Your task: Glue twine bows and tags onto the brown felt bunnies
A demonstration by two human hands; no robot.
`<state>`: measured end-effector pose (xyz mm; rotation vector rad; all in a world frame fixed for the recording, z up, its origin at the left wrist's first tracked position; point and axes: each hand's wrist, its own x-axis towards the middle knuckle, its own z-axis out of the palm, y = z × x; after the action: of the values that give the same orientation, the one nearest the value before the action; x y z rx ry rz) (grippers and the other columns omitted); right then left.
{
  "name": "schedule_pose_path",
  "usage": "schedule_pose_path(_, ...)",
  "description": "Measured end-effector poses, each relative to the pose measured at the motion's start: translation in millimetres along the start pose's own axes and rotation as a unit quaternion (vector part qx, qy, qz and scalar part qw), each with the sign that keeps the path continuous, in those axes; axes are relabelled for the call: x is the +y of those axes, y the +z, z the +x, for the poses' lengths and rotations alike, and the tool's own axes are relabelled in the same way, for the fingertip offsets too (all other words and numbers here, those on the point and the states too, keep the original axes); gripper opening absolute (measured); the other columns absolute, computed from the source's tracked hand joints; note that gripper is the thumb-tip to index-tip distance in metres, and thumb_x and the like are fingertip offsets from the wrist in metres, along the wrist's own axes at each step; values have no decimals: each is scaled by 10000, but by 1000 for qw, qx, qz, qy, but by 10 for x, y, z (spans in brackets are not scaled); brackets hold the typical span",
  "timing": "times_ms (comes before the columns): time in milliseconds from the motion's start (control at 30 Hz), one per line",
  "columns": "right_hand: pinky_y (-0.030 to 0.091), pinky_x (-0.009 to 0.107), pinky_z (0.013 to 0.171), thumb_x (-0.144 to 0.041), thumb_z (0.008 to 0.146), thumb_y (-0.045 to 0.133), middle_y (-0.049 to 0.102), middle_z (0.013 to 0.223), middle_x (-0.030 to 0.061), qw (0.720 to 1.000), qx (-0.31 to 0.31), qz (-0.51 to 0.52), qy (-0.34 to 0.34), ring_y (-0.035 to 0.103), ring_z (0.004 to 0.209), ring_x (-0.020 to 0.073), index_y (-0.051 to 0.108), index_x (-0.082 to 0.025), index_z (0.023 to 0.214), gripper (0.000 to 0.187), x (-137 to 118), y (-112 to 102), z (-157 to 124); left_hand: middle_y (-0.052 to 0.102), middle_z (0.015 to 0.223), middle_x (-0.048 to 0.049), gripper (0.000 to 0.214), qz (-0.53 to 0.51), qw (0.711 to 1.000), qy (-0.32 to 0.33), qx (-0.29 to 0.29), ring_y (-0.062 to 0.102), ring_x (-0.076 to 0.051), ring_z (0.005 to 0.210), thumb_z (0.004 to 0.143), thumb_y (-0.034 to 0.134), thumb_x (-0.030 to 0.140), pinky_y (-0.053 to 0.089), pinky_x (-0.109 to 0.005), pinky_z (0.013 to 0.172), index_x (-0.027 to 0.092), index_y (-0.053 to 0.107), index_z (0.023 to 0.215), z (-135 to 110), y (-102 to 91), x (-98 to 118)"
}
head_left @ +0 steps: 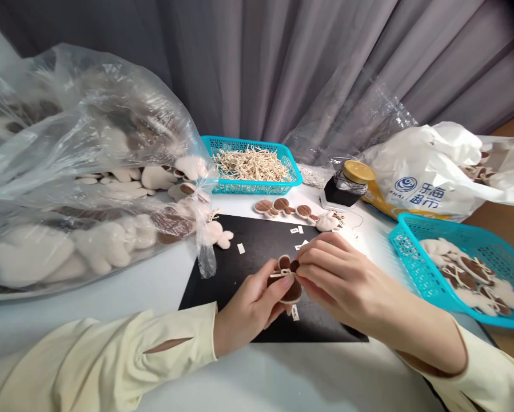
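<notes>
My left hand is closed around a small brown-and-cream plush bunny piece, its thumb pressing on the front. A thin cream cord bow lies across the piece at its neck. From the other side my right hand pinches the piece's edge near the bow, beside a dark brown ear; the fingertips partly hide what they grip. Both hands are above a black mat. Under the piece, a small printed white tag shows, and more small tags lie on the mat.
A clear plastic bag of plush pieces fills the left. Behind the mat stand a blue basket of cream cords, a row of plush pieces and a gold-lidded jar. At right are a white shopping bag and another blue basket holding bow-tied pieces.
</notes>
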<state>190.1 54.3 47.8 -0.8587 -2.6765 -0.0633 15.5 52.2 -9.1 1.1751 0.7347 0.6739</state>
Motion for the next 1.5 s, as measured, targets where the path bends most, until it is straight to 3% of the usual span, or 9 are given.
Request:
schedule_pose_path(567,509,320,714,-94,882,429,604,881,102,987,65,134,66,587,869,189,560,-157,812,161,-88,91,-92,475,634,35,183,150,988,36,29,440,-102,532,901,383,364,301,-192,446,201,453,854,-31,-26,-1)
schedule_pose_path(733,538,280,733,-108,855,484,627,928,77,954,119,233,143,622,848,156,587,-175,829,126,-108,115,-116,450,613,49,171,181,981,51,37,400,-97,498,898,371,346,312,-193,463,212,417,802,-28,-40,3)
schedule_pose_path(900,546,255,711,-257,812,600,656,864,44,881,78,370,285,644,802,155,621,-180,869,98,-34,-28,-129,468,577,54,108,239,967,81,12,411,-101,490,886,392,271,349,-200,502,217,431,801,-62,-47,34)
schedule_pose_path(1000,535,230,647,-308,827,582,664,849,40,852,22,424,307,635,751,140,636,-179,867,146,-11,-76,-159,562,630,32,103,275,955,111,-34,492,-114,522,887,371,205,389,-205,524,221,467,920,-84,-63,31)
schedule_pose_path(1100,498,206,579,-217,839,568,659,763,20,881,-2,396,259,604,656,112,634,-178,820,78,-59,-72,-211,636,687,-10,150,344,922,166,-59,559,-141,565,849,424,169,428,-229,553,223,537,932,-75,-104,4)
schedule_pose_path(1200,511,229,606,-74,856,459,647,806,55,938,60,298,167,603,699,129,604,-161,908,177,-155,-66,-288,671,693,-43,138,416,881,224,-32,598,-177,601,769,547,162,445,-264,573,230,633,853,-47,-144,6)
schedule_pose_path(1267,535,275,670,-51,868,373,659,879,96,971,107,194,87,622,796,173,589,-149,1001,272,-218,-65,-349,699,780,-69,164,404,881,248,0,637,-209,688,731,621,185,471,-302,636,238,660,881,-43,-148,39)
schedule_pose_path(1400,567,290,686,-120,880,405,703,930,53,979,191,75,10,657,887,222,615,-228,1032,281,-336,-19,-460,703,983,-93,227,363,886,278,75,647,-257,916,712,699,266,457,-416,853,254,660,935,-98,-91,144)
schedule_pose_path(1500,582,291,694,-128,863,481,714,935,24,975,209,48,66,669,895,231,632,-256,1034,262,-466,40,-519,684,1061,-77,182,433,833,335,78,638,-244,971,772,647,257,464,-428,863,273,637,953,-161,-39,205)
